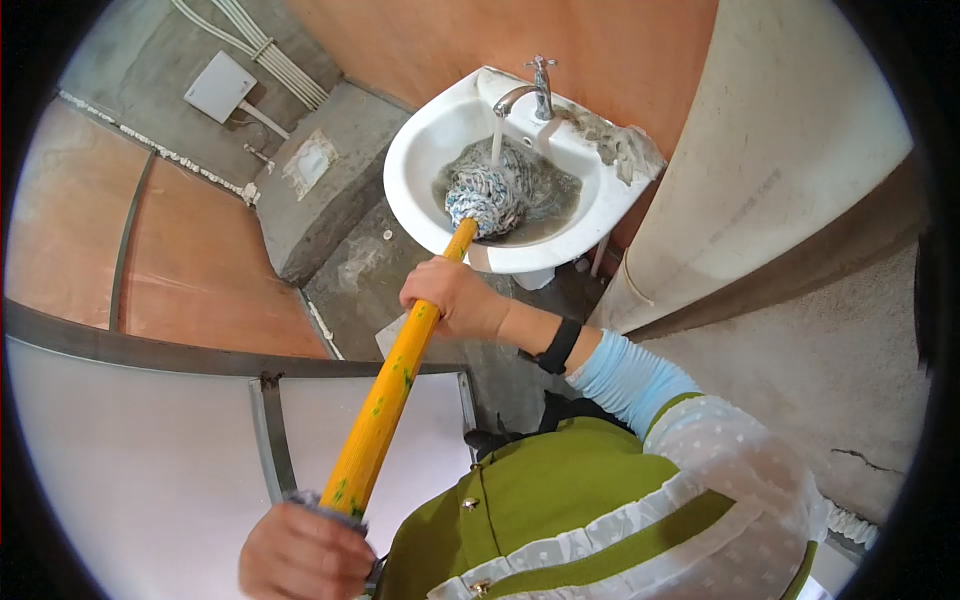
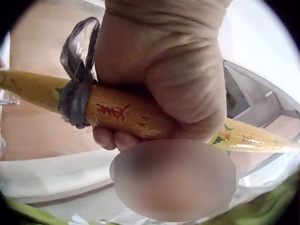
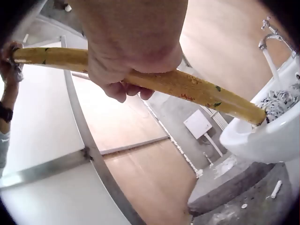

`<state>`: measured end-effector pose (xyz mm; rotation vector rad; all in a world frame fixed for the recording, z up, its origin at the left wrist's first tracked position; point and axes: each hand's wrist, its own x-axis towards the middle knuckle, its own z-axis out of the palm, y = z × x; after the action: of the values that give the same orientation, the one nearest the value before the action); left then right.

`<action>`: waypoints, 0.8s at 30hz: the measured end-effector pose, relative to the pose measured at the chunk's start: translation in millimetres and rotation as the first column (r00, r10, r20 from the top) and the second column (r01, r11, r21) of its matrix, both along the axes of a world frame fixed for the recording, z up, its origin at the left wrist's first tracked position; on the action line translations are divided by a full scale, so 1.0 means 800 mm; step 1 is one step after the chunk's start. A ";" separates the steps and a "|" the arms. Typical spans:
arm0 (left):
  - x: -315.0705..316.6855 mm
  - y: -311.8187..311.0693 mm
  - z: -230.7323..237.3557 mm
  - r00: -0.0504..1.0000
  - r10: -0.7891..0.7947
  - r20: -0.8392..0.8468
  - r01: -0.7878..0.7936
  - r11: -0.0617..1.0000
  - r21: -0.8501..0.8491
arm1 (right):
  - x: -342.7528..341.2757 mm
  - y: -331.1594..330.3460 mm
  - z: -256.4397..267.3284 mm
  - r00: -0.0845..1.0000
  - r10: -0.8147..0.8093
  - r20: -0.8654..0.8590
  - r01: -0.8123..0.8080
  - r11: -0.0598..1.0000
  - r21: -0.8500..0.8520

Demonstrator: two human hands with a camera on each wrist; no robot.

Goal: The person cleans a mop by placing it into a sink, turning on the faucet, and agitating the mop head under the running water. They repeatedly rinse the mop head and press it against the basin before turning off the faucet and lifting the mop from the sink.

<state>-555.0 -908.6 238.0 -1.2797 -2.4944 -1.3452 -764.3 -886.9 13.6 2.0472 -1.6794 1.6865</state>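
A mop with a yellow handle [image 1: 385, 400] slants from the bottom of the head view up to the sink. Its grey-white string head [image 1: 485, 200] lies in murky water in the white sink [image 1: 415, 215]. Water runs onto the strands from the tap [image 1: 540, 90]. Partway down the handle, my right hand [image 1: 455, 300] grips it, also seen in the right wrist view [image 3: 136, 51]. My left hand [image 1: 305, 550] holds the handle near its upper end. Beside that hand a grey strip [image 2: 77, 98] is tied round the handle, its loop sticking out.
A white partition with a metal frame [image 1: 265, 430] stands at the left. Behind the sink rises an orange wall [image 1: 620, 50]. A concrete ledge [image 1: 340, 150] runs left of the sink, below a white box [image 1: 220, 85] and pipes. Pale sheeting [image 1: 760, 150] hangs at the right.
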 end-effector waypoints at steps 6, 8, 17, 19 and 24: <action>0.053 0.008 -0.071 0.732 0.673 -0.110 -0.621 0.724 0.300 | 0.001 0.009 -0.044 0.925 -0.356 0.131 0.361 0.933 -0.012; 0.070 0.013 -0.078 0.526 0.850 0.004 -0.748 0.460 0.478 | 0.013 0.011 -0.056 0.823 -0.527 0.211 0.542 0.840 -0.017; 0.081 0.028 -0.030 0.755 0.647 -0.112 -0.595 0.746 0.297 | 0.022 -0.060 0.018 -0.731 0.250 0.635 -0.058 0.904 -0.423; 0.075 0.044 0.001 0.845 0.456 -0.280 -0.363 0.873 0.326 | 0.032 -0.049 0.066 -0.705 0.330 0.628 -0.062 0.853 -0.518; 0.099 0.069 0.016 0.810 0.447 -0.379 -0.363 0.891 0.273 | 0.020 -0.050 0.136 -0.705 0.483 0.520 -0.048 0.698 -0.714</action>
<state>-476.1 -853.4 250.5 -0.8192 -2.1060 -1.0242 -748.2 -926.7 122.6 -0.1201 0.5975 4.3024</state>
